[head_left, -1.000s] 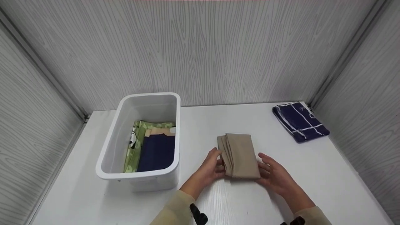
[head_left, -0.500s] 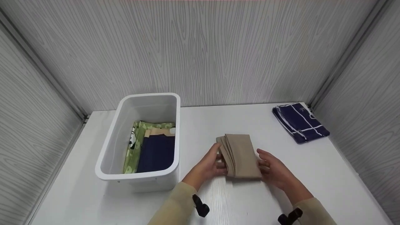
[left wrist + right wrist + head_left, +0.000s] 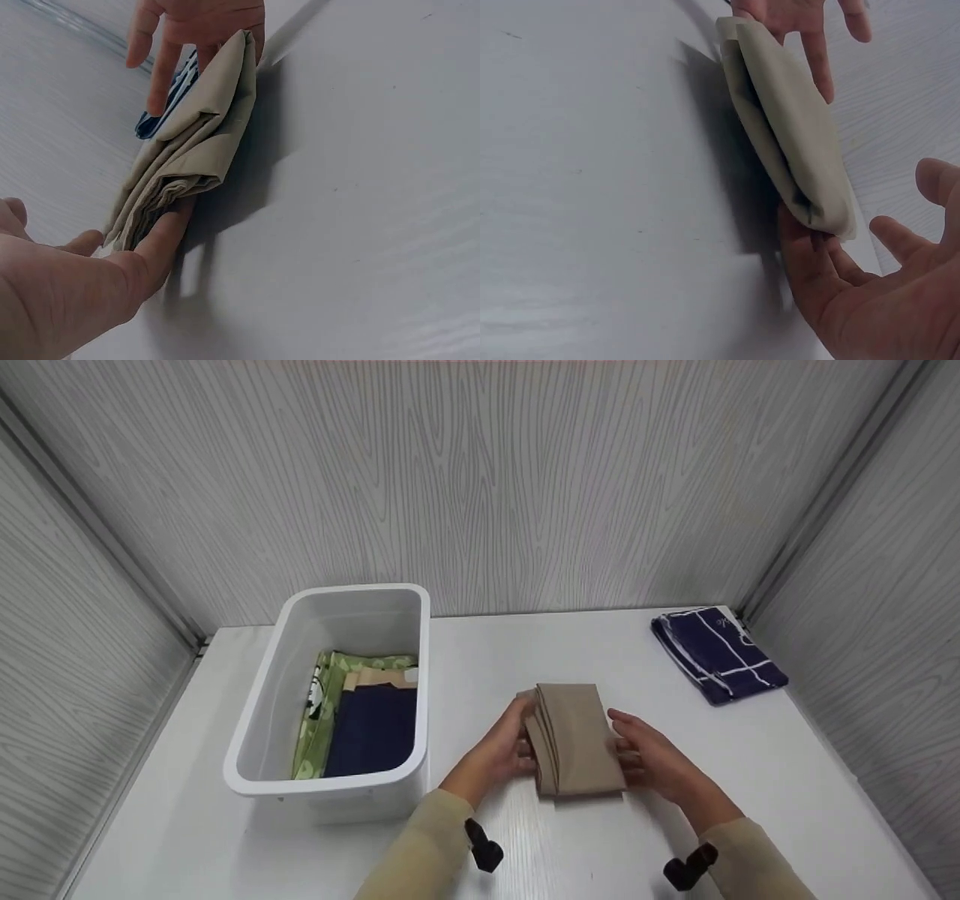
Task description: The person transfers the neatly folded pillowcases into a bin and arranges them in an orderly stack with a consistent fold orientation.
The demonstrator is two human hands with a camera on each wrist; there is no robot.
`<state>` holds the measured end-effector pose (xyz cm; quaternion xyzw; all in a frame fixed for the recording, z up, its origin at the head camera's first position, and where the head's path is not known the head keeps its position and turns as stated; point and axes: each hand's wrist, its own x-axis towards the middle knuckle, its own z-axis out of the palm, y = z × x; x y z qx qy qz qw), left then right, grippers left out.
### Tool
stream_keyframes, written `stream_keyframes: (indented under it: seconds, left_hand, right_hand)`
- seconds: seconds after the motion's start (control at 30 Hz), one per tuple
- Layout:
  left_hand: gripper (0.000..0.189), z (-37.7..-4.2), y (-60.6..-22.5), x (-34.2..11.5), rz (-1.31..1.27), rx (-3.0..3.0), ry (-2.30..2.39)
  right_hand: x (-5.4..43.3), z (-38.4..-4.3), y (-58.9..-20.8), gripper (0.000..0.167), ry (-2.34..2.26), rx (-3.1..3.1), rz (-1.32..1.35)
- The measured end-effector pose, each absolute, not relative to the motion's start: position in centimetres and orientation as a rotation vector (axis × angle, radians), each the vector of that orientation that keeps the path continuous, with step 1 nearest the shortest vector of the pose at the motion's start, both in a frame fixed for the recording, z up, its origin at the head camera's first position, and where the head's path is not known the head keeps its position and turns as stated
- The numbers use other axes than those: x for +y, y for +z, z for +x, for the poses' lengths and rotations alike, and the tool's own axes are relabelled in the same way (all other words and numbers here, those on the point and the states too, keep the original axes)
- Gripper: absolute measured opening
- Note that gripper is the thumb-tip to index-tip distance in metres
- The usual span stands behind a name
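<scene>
A folded tan cloth is held between both hands, its shadow falling on the table below. My left hand supports its left side. In the left wrist view, fingers reach under the layered folds while the thumb stands off. On the right side, my right hand has fingers beneath the edge. Its thumb is raised apart from the cloth in the right wrist view. Parts of the fingers are hidden under the cloth.
To the left stands a white plastic bin with a green patterned cloth and a navy and tan folded cloth inside. A navy folded cloth with white lines lies at the back right, near the wall.
Both hands have shifted slightly up along the cloth's sides, fingers farther under it. The cloth has tilted a little, its near edge coming closer to me. Bin and navy cloth stay put.
</scene>
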<state>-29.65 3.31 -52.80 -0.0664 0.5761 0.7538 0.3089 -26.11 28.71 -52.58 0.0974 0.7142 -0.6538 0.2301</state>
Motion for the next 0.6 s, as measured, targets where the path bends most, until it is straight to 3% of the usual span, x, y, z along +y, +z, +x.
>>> stream_keyframes:
  seconds: [0.6]
  left_hand:
    - [0.062,-30.2,-52.8,3.4,-0.099,1.581,1.966]
  right_hand:
    - [28.6,-27.5,-52.9,0.069,-1.739,2.037,0.073]
